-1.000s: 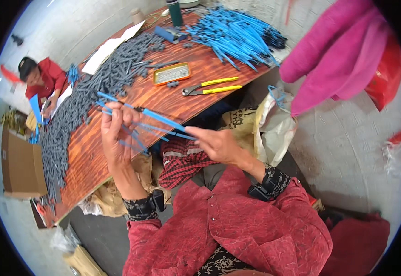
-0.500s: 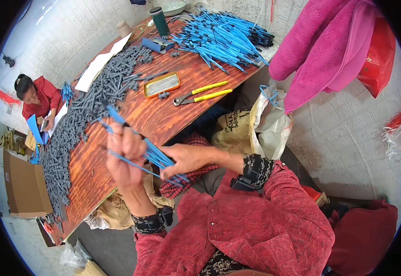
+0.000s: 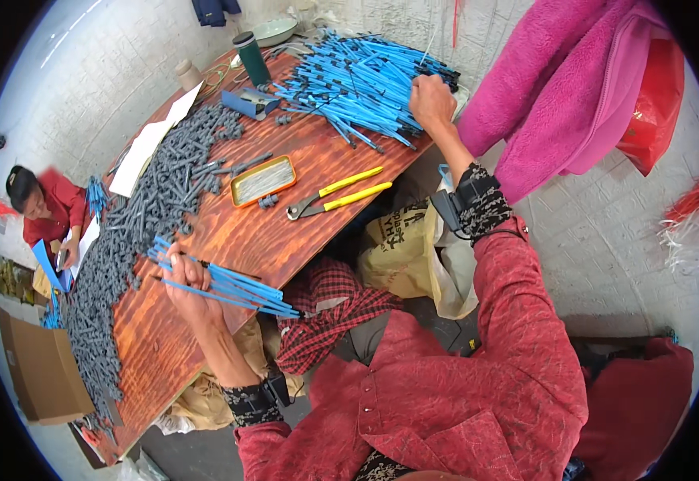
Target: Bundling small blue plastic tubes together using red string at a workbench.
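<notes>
My left hand [image 3: 187, 282] grips a bundle of thin blue rods [image 3: 233, 287] over the wooden table [image 3: 229, 232], their ends pointing right past the table edge. My right hand [image 3: 431, 99] is stretched far forward, fingers curled onto the big pile of blue rods [image 3: 361, 78] at the table's far end. Whether it has closed around any rods is hidden by the hand itself. A long heap of grey connector pieces [image 3: 137, 232] runs along the table's left side, just beyond my left hand.
Yellow-handled pliers [image 3: 337, 195] and an orange tin [image 3: 263, 180] of small parts lie mid-table. A dark green bottle [image 3: 251, 59] and a blue box [image 3: 250, 102] stand further back. Another person in red [image 3: 45, 216] sits at the left. A pink garment [image 3: 562, 96] hangs right; a cardboard box [image 3: 41, 373] sits lower left.
My right hand has left the bundle and reached forward to the far pile of blue rods. My left hand keeps the bundle, now lowered and lying flatter over the table.
</notes>
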`<state>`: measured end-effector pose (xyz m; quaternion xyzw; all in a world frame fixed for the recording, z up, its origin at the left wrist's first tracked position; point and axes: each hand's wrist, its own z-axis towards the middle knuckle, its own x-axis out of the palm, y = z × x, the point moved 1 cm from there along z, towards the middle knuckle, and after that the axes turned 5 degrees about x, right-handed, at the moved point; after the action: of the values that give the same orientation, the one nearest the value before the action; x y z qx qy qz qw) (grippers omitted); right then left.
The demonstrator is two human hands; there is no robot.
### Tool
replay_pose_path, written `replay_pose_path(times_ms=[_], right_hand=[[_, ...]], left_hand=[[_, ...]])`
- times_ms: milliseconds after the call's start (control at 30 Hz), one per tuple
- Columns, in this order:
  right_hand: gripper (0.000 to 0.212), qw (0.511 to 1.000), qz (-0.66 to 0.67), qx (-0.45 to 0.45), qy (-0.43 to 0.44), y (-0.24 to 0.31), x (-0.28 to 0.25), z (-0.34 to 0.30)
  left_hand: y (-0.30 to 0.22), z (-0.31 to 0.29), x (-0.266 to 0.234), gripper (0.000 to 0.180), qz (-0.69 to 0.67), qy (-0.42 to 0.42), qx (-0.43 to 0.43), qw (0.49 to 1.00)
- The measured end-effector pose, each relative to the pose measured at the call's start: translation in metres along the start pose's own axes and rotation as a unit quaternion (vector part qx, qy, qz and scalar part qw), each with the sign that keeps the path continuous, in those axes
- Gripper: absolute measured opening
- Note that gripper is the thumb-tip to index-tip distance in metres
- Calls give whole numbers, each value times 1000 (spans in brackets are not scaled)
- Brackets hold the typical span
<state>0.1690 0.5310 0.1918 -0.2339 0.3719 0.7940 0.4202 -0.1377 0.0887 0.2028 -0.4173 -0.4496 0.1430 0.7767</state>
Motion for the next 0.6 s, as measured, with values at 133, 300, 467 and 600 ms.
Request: replay_pose_path(times_ms=[133, 300, 467, 600], right_hand=[[31, 985, -138, 93, 54, -36, 6, 21], [54, 942, -48, 136, 303, -78, 13, 28], [51, 896, 168, 248, 328, -88, 18, 18], [39, 847, 388, 283, 228, -106, 6, 12]], left_hand=[[-1, 1, -13, 23, -1, -8, -10, 1000], [-1, 3, -7, 23, 4, -4, -25, 1000], [-2, 4, -10, 23, 3, 3, -21, 1000], [-4, 0, -6, 22, 2, -3, -20, 1000]])
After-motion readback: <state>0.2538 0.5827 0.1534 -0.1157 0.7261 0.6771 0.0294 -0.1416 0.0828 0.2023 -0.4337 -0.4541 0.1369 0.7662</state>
